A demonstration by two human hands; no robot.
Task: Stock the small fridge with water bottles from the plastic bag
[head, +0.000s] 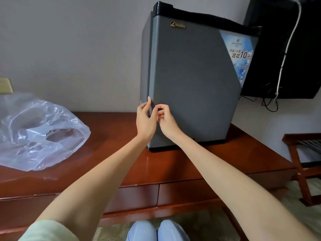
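1. Water bottles: none in view. The plastic bag (34, 133) lies slumped on the tabletop (111, 129), well to the left of the fridge (145, 66). No bottle shape shows through the film.
2. The fridge stands upright on the tabletop against the wall. Its door (191, 84) looks closed, so the contents are hidden.
3. Left hand (145, 119): fingers mostly straight, laid up along the door's left edge, gripping nothing.
4. Right hand (167, 122): just beside the left hand, fingers curled against the door face near the same edge. Whether it has hold of the lip cannot be told.
5. Judged step: working the door at its opening edge.
6. To do it well: get the fingertips properly behind the lip, then pull slowly and evenly. Keep one palm bracing the cabinet, since the polished wood may let it slide or tip forward.
7. A price sticker (241, 53) sits at the door's upper right.
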